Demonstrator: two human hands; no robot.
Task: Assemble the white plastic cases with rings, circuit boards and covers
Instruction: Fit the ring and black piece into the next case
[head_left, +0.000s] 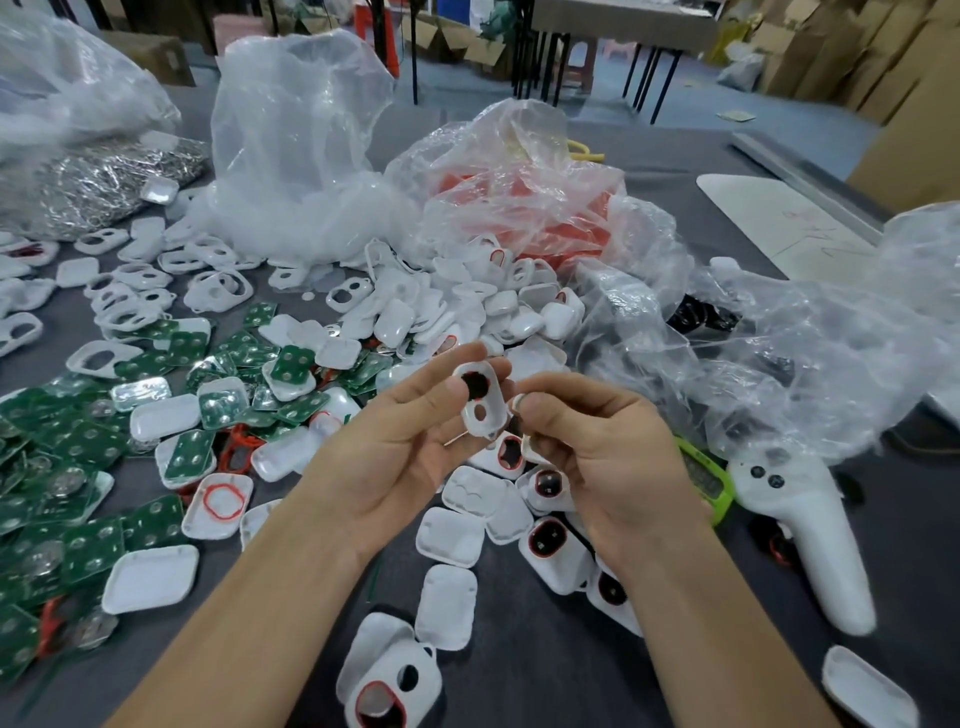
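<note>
**benchnewbie:** So where's the piece being worked on, and who's got it?

**snapfit_sam:** Up off the table, right in the middle. The white case (480, 410) is pinched in the left hand (410, 441), thumb on the front face and fingers behind it. The big opening shows something dark with a red rim, the small hole is lower down. The right hand (597, 452) is curled just beside the case's right edge. A bit of white peeks out at its thumb, but honestly I can't tell if it's holding a part or only touching.

**benchnewbie:** Tricky to handle?

**snapfit_sam:** I'd guess it's super light, thin stiff plastic, kinda slick. Grab it by the long edges, not across the openings. Squeeze the middle and I reckon it flexes or the insides pop out.

**benchnewbie:** And the bench?

**snapfit_sam:** Chaos lol. Closed-up cases (550, 540) lie right under the hands, empty shells (150, 579) to the left, one with a loose red ring (221, 501) in it. Green circuit boards (78, 467) are heaped at the far left, and two-hole covers (218, 288) lie farther back. Crinkly clear bags (301, 156) crowd the back and right, and a white controller (810, 530) sits just beside the right wrist. That and the bag could snag a reach to the right.
</note>
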